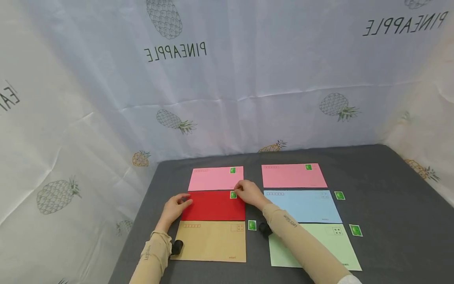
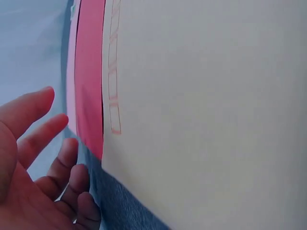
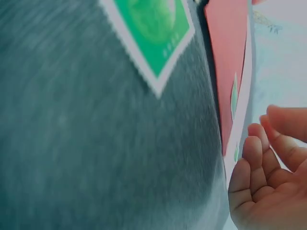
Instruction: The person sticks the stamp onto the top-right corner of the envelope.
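A red envelope [image 1: 213, 207] lies in the left column, with a green stamp [image 1: 233, 195] at its upper right corner. Beside that stamp hovers my right hand [image 1: 250, 192], its fingers loosely bent; nothing shows between thumb and fingers in the right wrist view. My left hand [image 1: 173, 208] is at the red envelope's left edge, fingers spread and relaxed, holding nothing. Whether its fingertips touch the paper I cannot tell. Above lies a pink envelope [image 1: 213, 180] bearing a stamp [image 1: 232, 170]; below is a tan envelope [image 1: 209, 240] with no stamp.
The right column has a stamped pink envelope [image 1: 292, 177], a blue envelope [image 1: 301, 205] and a light green envelope [image 1: 319, 236] partly under my right forearm. Loose stamps lie beside the tan [image 1: 252, 225], blue [image 1: 339, 195] and green [image 1: 356, 230] envelopes on the dark grey table [image 1: 400, 205].
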A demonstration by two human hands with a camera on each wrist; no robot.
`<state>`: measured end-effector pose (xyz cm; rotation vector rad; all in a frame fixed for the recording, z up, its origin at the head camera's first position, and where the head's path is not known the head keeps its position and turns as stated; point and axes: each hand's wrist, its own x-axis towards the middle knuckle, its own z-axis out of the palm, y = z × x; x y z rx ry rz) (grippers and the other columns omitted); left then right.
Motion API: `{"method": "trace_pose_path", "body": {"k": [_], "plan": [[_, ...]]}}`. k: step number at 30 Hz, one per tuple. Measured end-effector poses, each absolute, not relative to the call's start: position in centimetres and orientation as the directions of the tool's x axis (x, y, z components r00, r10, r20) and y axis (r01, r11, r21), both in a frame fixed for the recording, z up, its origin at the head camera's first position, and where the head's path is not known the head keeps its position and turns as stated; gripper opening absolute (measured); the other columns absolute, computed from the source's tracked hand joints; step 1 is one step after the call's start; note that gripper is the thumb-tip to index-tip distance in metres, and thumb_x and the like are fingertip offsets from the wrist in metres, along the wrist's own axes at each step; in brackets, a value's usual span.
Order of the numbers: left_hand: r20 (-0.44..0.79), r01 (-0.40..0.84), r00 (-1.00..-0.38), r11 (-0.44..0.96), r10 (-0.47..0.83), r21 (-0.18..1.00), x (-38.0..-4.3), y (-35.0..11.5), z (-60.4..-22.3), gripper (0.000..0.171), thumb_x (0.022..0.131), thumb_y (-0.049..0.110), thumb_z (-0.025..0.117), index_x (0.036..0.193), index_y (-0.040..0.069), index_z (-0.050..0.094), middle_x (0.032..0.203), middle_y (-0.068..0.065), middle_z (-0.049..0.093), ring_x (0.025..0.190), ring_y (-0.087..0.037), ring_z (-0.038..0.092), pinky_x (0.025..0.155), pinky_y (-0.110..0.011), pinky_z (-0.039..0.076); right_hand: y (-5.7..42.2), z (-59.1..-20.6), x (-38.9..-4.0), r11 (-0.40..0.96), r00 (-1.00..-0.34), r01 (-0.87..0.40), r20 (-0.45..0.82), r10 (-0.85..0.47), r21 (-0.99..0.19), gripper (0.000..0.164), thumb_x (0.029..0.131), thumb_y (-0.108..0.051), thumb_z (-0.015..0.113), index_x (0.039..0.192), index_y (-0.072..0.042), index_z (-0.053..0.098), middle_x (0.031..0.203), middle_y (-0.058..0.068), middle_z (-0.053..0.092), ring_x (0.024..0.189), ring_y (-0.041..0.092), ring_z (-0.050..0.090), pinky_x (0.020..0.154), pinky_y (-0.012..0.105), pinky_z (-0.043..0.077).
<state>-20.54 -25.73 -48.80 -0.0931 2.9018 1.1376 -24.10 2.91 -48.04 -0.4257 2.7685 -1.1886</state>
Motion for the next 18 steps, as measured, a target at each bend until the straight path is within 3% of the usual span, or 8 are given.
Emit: {"method": "trace_pose_path", "body": {"k": [6,18], "plan": [[-0.015,-0.045,-0.999,0.739,-0.047,0.672,-20.7,-24.4,-48.7,0.033,0.079,0.027,0.063,0.110,0.016,0.061,0.064,-0.003,0.042,0.057,-0.014,0.037,0.051,-0.024,0.031,3.8,-47.7,-23.9,0.639,-0.946,-0.243,0.032,-0.323,-0.730,0.010,0.081,-0.023,0.061,0.086,-0.016,0.060,0.078,-0.003,0.055,0.070,0.012,0.048,0.061,0.024,0.041],[0.005,0.036,-0.999,0.700,0.046,0.713,-20.5,-21.7,-47.4,0.034,0.080,0.028,0.063,0.111,0.016,0.060,0.070,-0.003,0.047,0.065,-0.014,0.041,0.056,-0.025,0.033,7.2,-47.0,-23.8,0.643,-0.940,-0.240,0.008,-0.342,-0.728,0.019,0.078,-0.022,0.064,0.094,-0.013,0.060,0.084,-0.002,0.057,0.074,0.011,0.050,0.064,0.024,0.042]]}}
